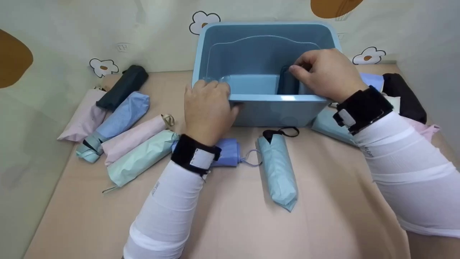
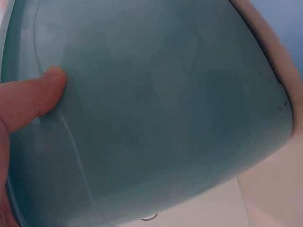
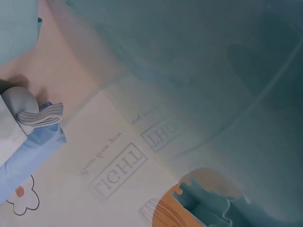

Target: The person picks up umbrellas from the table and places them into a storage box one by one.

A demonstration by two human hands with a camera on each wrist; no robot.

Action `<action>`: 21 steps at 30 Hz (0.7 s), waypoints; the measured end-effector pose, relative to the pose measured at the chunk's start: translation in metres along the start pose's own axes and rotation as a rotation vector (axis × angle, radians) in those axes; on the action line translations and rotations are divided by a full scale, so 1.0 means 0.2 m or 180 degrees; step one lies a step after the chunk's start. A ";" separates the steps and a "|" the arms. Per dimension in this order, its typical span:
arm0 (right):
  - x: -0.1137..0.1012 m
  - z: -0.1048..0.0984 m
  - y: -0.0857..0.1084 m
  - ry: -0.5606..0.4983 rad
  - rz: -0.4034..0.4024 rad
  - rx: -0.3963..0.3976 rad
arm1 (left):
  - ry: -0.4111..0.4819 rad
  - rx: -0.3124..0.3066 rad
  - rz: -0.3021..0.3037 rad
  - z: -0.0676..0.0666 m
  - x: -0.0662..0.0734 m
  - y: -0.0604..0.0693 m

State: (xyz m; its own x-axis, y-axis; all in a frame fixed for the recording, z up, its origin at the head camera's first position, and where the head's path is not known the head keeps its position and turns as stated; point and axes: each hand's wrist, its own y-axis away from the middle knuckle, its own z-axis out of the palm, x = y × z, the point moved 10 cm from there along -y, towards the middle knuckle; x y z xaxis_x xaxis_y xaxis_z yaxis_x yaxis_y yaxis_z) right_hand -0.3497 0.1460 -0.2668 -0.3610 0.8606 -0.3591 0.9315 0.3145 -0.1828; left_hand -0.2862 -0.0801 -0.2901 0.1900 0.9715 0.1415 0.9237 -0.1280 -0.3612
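Observation:
A light blue plastic bin point(image 1: 280, 111) stands at the back middle in the head view. My left hand point(image 1: 210, 108) grips its near left rim, fingers over the edge; in the left wrist view the thumb point(image 2: 33, 97) presses the outer wall. Over the near right rim reaches my right hand point(image 1: 329, 73), thumb and fingers curled at the top of a dark folded umbrella point(image 1: 287, 83) inside the bin. The right wrist view is blurred and does not show that hand. A light blue folded umbrella point(image 1: 278, 172) lies before the bin, beside a periwinkle umbrella point(image 1: 228, 153) partly behind my left wrist.
Several folded umbrellas lie at the left, among them a dark green one point(image 1: 124, 88), a blue one point(image 1: 125, 111) and a mint one point(image 1: 143, 156). At the right, a black umbrella point(image 1: 404, 97) and a pale blue one point(image 1: 332, 124) lie partly behind my right arm.

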 end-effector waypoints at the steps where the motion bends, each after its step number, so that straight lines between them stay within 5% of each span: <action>1: 0.00 0.00 0.01 -0.0019 0.0014 0.0017 | 0.0004 0.0007 0.0000 0.00 0.00 0.00; 13: -0.03 0.06 0.04 0.0093 -0.0050 -0.0082 | -0.0069 -0.0034 0.0047 0.03 -0.02 0.03; 21: 0.14 -0.11 0.05 -0.0635 0.0384 0.0878 | -0.0110 -0.0181 0.0008 0.06 -0.02 0.00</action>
State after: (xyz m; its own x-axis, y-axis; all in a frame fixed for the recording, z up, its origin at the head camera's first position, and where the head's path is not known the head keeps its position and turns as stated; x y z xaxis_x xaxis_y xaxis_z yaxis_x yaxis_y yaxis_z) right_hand -0.3487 0.1813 -0.2592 -0.2761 0.7814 -0.5596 0.9307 0.0722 -0.3585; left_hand -0.2913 -0.0821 -0.3016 0.1815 0.9774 0.1084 0.9408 -0.1405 -0.3084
